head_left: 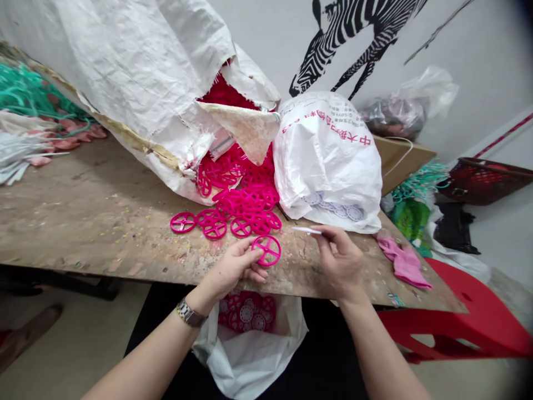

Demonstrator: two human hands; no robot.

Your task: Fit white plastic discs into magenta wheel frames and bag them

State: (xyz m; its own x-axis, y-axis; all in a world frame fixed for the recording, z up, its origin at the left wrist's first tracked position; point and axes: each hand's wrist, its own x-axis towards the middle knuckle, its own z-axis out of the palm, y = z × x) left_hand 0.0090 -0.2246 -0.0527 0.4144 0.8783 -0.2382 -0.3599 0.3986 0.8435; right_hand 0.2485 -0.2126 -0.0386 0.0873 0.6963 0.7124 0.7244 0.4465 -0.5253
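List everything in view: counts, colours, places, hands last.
Table: one, brown, across view
Held wheel: one, pink, left hand
Held piece: one, white, right hand
Loose wheels: many, pink, table centre
Large sack: one, white, upper left
Printed bag: one, white, right of loose wheels
Lower bag: one, white, below table
Cloth item: one, pink, table right
Strands: many, teal, far left and right
Strips: several, white, far left
Carton: one, brown, behind printed bag
Clear bag: one, transparent, above carton
Basket: one, dark red, far right
Stool: one, red, lower right
Zebra picture: one, monochrome, wall
Watch: one, silver, left wrist
Left hand: one, bare, centre
Right hand: one, bare, centre right
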